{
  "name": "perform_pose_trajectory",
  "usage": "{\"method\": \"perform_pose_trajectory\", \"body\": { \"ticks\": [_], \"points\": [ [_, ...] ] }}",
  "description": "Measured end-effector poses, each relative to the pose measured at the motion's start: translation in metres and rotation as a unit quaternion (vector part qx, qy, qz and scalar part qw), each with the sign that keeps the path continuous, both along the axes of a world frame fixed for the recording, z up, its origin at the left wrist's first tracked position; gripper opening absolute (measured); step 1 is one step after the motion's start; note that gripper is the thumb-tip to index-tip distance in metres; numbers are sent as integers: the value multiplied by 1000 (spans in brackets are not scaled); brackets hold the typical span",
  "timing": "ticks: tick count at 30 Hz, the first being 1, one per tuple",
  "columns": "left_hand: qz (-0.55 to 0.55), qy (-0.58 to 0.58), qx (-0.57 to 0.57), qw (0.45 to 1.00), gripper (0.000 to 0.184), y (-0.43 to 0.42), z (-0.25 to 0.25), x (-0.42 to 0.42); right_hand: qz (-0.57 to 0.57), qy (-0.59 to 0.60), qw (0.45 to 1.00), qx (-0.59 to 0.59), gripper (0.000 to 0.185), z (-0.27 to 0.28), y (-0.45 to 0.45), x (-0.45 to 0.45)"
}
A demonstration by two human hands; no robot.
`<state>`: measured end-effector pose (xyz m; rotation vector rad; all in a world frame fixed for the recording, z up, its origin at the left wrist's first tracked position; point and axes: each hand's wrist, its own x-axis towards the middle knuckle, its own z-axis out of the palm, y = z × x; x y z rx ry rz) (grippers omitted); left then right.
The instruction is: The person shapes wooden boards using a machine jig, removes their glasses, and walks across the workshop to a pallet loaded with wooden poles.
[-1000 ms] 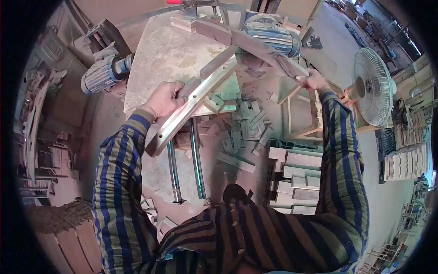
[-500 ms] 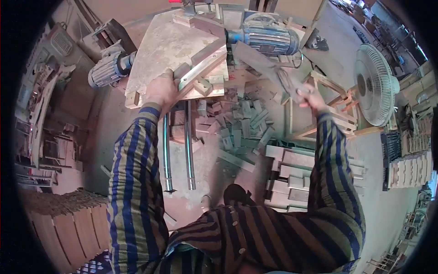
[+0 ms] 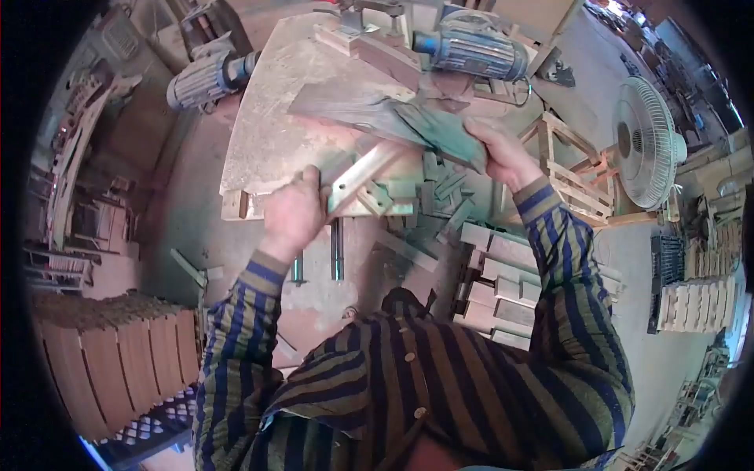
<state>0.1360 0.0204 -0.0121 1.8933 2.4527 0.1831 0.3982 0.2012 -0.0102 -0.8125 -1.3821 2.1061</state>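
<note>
My right hand (image 3: 503,153) grips the right end of a dark wooden board (image 3: 365,114), which is held slanting over the work table (image 3: 271,118). My left hand (image 3: 297,208) is wrapped round the lower left part of a wooden jig (image 3: 361,174), a pale drilled strip with darker wood along it. The board's middle passes over the upper end of this jig and hides it. A small pale block (image 3: 375,198) sits against the jig's right side, near the table's front edge.
Blue-grey motors stand behind right (image 3: 483,53) and at left (image 3: 206,78) of the table. A red-handled clamp (image 3: 353,17) is at the back. Offcuts and stacked boards (image 3: 503,275) lie below. A wooden frame (image 3: 565,169) and a fan (image 3: 644,145) stand right.
The dark board has swung left from beside the right motor to above the table and jig, with my right hand on it. The jig has shifted back onto the table with my left hand.
</note>
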Motion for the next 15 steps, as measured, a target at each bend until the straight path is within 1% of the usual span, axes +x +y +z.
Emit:
{"method": "perform_pose_trajectory", "body": {
  "ticks": [1,2,3,4,5,6,8,9,10,11,12,13,14,15],
  "points": [
    [2,-1,-12,1000,25,-10,0,7,-23,6,999,-36,37,4,-1,-11],
    [-6,-6,-22,1000,25,-23,-6,15,-13,-13,995,-95,35,1,-3,-11],
    [-6,-10,-25,1000,25,-41,-13,23,-13,-17,995,-98,35,-10,-6,-5],
    [-15,-11,-71,997,27,-58,-19,29,39,-78,995,-48,36,-21,-6,5],
    [-25,-12,-115,993,28,-66,-19,29,63,-111,992,-27,37,-27,3,10],
    [-30,-16,-122,992,28,-66,-11,20,87,-142,986,-5,37,-32,12,16],
    [-197,-130,-141,962,32,-48,15,-15,101,-230,968,27,46,-30,50,12],
    [-234,-258,-164,923,32,-24,14,-41,98,-234,967,19,46,-28,65,0],
    [-265,-380,-181,867,33,10,10,-64,47,-235,970,48,50,-30,76,-17],
    [-178,-495,-171,833,33,43,20,-74,-3,-234,969,77,53,-32,82,-31],
    [-86,-598,-159,781,32,78,33,-84,-20,-260,964,53,45,-30,84,-45],
    [-53,-584,-87,806,32,116,35,-94,-21,-263,963,49,45,-32,85,-54],
    [-53,-610,-25,790,34,154,26,-111,-34,-264,963,42,45,-34,85,-62],
    [3,-622,-16,783,35,198,19,-132,-46,-263,963,39,46,-35,87,-70]
  ]
}}
